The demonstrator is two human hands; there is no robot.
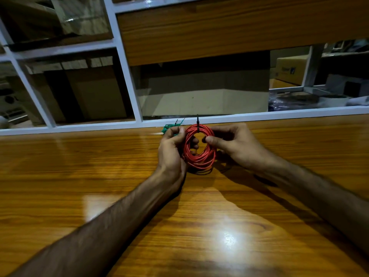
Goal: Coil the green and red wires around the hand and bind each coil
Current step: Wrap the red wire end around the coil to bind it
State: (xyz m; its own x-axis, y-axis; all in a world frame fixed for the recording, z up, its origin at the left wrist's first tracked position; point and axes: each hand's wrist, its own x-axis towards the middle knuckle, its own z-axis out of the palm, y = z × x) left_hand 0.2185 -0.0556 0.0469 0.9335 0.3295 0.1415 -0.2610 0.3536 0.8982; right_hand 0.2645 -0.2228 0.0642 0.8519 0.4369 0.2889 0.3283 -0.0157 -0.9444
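Head view, red coil: the red wire coil [199,146] stands upright between my hands, just above the desk [79,166], with a black tie [197,124] at its 12 o'clock.
Left hand [171,148]: fingers curled round the coil's 9 o'clock side.
Right hand [235,144]: thumb and fingertips pinching the 3 o'clock side.
Green coil [167,127]: on the desk at 11 o'clock behind my left hand, apparently tied.
Handling: I judge it light and springy; loops may splay, so hold across all strands near the tie.

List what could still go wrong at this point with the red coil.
1. The red coil shows only one black tie, at the top; its lower loops fan out and may spill when the left hand and right hand release.
2. The tie's tail sticks up untrimmed and could snag.
3. The green coil lies close behind and could tangle.
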